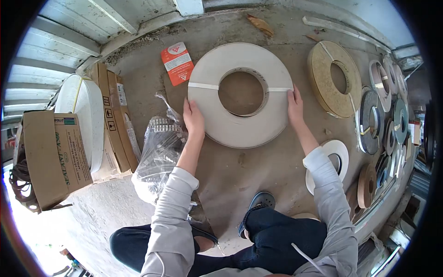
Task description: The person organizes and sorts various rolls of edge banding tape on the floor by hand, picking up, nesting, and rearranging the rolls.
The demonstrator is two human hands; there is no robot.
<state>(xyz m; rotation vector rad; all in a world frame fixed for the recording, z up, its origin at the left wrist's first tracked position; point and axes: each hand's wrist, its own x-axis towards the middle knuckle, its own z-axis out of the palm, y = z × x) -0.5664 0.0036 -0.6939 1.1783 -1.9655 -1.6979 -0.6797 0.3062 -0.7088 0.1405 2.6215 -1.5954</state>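
Note:
A large pale roll of flat banding lies on the concrete floor in front of me, bound by white straps on its left and right sides. My left hand is against the roll's left edge, fingers pointing forward. At the right edge, by the strap, my right hand has its fingers on the rim. Both hands hold the roll between them. An orange and white card lies just beyond the roll's upper left. A clear plastic bag with small parts sits beside my left forearm.
To the right are a tan roll, a white roll near my right forearm and several other rolls. Cardboard boxes and a white roll stand at left. A dry leaf lies near the far wall.

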